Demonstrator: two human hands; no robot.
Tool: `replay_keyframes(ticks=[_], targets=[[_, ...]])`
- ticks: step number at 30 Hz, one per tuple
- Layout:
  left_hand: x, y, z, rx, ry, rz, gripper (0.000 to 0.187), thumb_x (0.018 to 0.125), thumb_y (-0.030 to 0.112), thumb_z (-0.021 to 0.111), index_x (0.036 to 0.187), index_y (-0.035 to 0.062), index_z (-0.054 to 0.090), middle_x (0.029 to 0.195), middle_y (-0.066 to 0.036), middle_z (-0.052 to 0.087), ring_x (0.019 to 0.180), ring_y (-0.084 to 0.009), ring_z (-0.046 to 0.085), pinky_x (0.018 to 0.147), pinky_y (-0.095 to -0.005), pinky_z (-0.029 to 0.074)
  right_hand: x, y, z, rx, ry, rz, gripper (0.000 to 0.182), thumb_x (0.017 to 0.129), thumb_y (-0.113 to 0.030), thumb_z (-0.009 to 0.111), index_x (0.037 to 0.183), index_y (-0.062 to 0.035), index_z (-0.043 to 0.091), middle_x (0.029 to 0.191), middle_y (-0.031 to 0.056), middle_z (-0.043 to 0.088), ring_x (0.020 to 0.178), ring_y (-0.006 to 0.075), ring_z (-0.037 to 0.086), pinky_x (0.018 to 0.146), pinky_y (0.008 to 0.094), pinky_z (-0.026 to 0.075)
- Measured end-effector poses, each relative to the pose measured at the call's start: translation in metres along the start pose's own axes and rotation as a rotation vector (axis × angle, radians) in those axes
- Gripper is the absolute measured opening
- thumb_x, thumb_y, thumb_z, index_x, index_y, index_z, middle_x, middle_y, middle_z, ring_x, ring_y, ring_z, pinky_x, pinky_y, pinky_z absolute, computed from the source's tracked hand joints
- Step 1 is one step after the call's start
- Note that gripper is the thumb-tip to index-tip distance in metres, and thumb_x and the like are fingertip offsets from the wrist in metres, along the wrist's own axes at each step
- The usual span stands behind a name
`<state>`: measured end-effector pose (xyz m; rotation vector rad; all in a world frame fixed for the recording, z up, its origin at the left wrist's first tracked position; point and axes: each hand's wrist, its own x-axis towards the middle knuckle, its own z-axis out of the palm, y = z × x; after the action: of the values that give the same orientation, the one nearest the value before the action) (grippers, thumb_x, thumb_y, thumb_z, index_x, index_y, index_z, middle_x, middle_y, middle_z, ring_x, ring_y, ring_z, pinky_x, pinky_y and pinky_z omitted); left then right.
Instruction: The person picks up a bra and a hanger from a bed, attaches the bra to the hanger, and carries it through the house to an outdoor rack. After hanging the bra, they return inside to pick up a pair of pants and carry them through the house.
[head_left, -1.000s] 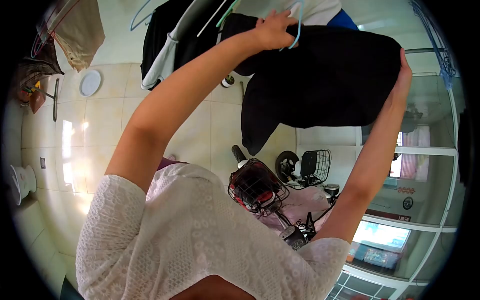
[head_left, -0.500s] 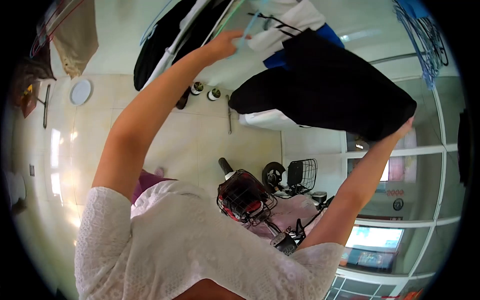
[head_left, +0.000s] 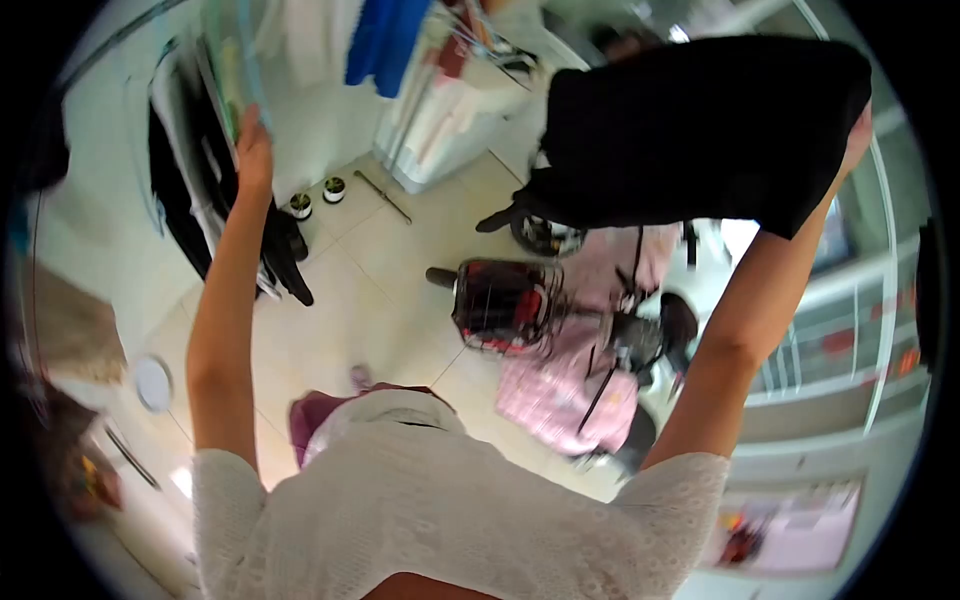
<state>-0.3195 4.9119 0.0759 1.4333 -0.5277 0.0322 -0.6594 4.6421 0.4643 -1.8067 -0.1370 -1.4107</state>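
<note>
A black garment point(head_left: 700, 130) is stretched out at the upper right, its far corner in my right hand point(head_left: 858, 140), whose fingers are partly behind the cloth. At the upper left my left hand point(head_left: 254, 150) is raised with its fingers around a light blue hanger point(head_left: 250, 60), blurred by motion. Just left of that hand, black and white clothes point(head_left: 190, 150) hang close together. Blue clothing point(head_left: 388, 45) hangs between my two hands.
A scooter with a black basket point(head_left: 505, 305) and pink cover point(head_left: 570, 390) stands on the tiled floor. Two small pots point(head_left: 334, 189) and a white bin point(head_left: 440, 130) are by the wall. A round white dish point(head_left: 153, 383) lies at the left.
The view has turned. My left hand has moved left with the hanger, and my right hand has lifted the black garment higher and stretched it out away from the hanging clothes.
</note>
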Motion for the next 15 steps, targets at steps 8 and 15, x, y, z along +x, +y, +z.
replay_keyframes(ticks=[8,15], targets=[[-0.192,-0.001,0.056,-0.011,-0.292,0.146,0.058,0.077,0.011,0.054,0.125,0.0015,0.024,0.127,-0.016,0.029,0.117,-0.0238,0.027,0.097,-0.0320,0.021,-0.158,-0.164,-0.035,-0.370,0.381,0.123,0.028,0.082,-0.021,0.041,0.093,0.0005,0.054,0.088,0.0106,0.057,0.079,0.0208,0.056,0.072,0.0296,0.046],[-0.389,0.127,0.109,-0.284,-1.206,0.371,0.081,0.062,0.023,0.067,0.124,-0.0025,0.022,0.125,-0.022,0.026,0.117,-0.0349,0.025,0.097,-0.0360,0.020,-0.301,-0.300,-0.091,-0.544,0.765,0.359,0.028,0.081,-0.020,0.041,0.095,0.0011,0.053,0.089,0.0109,0.058,0.080,0.0206,0.056,0.073,0.0300,0.046]])
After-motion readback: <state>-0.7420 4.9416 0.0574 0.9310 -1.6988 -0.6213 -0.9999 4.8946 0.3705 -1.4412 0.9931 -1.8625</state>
